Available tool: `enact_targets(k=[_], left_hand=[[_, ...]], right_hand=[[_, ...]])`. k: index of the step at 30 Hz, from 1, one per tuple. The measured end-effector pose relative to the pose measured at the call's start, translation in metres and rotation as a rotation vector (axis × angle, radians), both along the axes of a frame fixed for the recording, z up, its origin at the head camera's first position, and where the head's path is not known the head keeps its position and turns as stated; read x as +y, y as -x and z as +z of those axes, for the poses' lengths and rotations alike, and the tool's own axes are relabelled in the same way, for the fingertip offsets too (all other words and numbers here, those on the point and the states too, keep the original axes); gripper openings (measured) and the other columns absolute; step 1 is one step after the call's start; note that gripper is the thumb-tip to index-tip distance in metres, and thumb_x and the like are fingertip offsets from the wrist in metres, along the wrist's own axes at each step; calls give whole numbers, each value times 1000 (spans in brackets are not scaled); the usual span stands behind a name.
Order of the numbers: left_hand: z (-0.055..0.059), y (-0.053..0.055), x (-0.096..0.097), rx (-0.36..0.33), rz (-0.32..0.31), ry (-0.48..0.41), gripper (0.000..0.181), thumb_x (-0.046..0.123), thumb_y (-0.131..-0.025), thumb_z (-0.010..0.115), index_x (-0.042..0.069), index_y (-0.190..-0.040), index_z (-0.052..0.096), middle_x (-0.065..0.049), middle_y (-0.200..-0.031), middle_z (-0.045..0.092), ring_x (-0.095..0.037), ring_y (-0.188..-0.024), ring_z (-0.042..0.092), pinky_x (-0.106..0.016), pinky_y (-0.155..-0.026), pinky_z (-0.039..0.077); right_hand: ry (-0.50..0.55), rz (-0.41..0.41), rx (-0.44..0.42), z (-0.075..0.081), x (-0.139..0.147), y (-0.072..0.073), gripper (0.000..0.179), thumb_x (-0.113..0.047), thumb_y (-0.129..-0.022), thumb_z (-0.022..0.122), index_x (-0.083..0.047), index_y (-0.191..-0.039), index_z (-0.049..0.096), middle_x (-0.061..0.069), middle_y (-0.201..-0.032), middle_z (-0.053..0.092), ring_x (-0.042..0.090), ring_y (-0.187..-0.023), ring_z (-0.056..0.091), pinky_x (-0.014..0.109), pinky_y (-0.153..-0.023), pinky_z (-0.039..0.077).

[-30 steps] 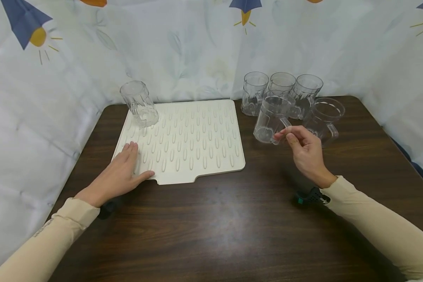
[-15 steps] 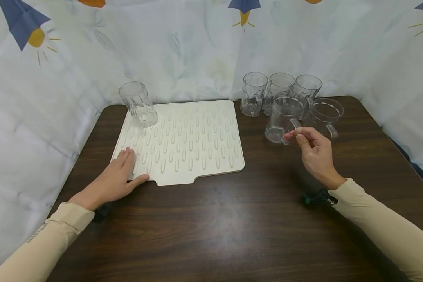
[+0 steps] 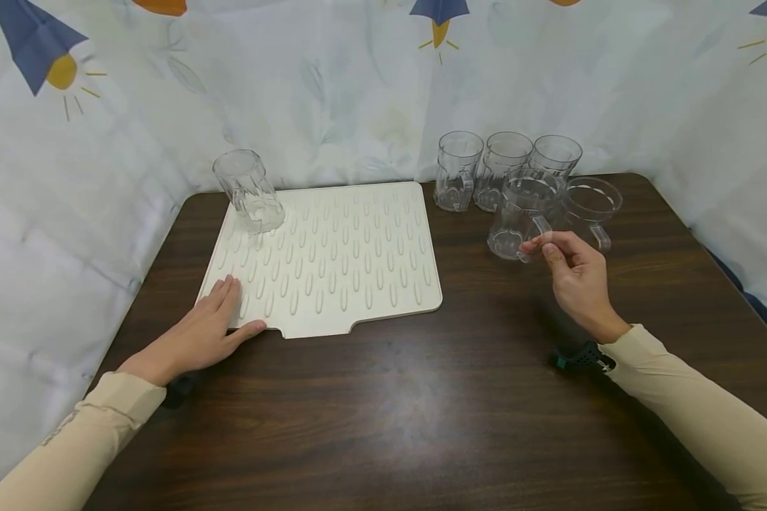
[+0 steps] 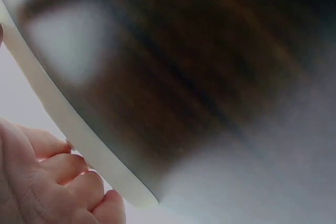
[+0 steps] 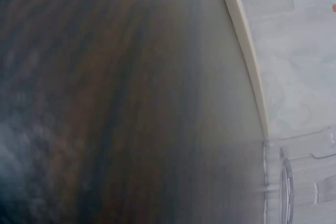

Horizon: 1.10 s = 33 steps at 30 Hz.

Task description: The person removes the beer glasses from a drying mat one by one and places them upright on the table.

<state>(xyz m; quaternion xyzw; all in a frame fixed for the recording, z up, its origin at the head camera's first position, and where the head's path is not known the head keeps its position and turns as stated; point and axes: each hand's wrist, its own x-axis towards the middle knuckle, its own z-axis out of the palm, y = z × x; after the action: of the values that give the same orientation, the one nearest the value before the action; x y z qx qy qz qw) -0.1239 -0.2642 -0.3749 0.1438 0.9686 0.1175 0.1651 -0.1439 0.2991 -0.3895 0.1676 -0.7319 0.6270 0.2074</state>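
Observation:
My left hand (image 3: 198,333) lies flat on the near left corner of a white ridged draining board (image 3: 345,262), fingers straight and thumb along its near edge. In the left wrist view its fingers (image 4: 68,177) touch the board's rim (image 4: 79,135). With thumb and fingertips my right hand (image 3: 577,277) pinches the handle of a clear mug (image 3: 514,220), which is upright; whether its base touches the table is unclear. Part of a clear mug (image 5: 315,187) shows in the right wrist view. Another clear mug (image 3: 249,195) stands at the board's far left corner.
Behind the held mug, three clear mugs (image 3: 458,174) stand in a row by the white curtain (image 3: 332,92). One more mug (image 3: 590,202) is close on its right, handle toward me. Dark wooden table (image 3: 383,411) extends in front of the board.
My right hand has moved right with the held mug, closer to the rightmost mug. My left hand has slid slightly back and left along the board's corner.

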Motion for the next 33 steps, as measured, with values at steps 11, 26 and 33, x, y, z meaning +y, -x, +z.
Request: enact_targets(k=[11, 26, 33], left_hand=[[0, 0, -1, -9, -4, 0, 106, 60, -104, 50, -18, -158, 3, -41, -167, -1, -59, -156, 6, -72, -123, 19], [-1, -1, -1, -12, -1, -6, 106, 60, -104, 50, -18, -158, 3, -42, -166, -2, -59, -156, 5, -71, -123, 18], [0, -1, 0, -16, 1, -2, 106, 60, -104, 50, -18, -158, 3, -42, -166, -1, -59, -155, 6, -72, -123, 19]], right_hand=[[-51, -52, -9, -3, 5, 3, 20, 2, -104, 54, 18, -111, 62, -13, -104, 79, 0, -99, 75, 13, -91, 57], [-77, -70, -41, -8, 9, 6, 20, 1, -104, 55, 18, -112, 62, -17, -105, 78, -1, -100, 74, 12, -93, 56], [-20, -40, -59, -10, 10, 8, 19, 1, -104, 55, 16, -113, 63, -13, -106, 79, 0, -101, 75, 12, -96, 56]])
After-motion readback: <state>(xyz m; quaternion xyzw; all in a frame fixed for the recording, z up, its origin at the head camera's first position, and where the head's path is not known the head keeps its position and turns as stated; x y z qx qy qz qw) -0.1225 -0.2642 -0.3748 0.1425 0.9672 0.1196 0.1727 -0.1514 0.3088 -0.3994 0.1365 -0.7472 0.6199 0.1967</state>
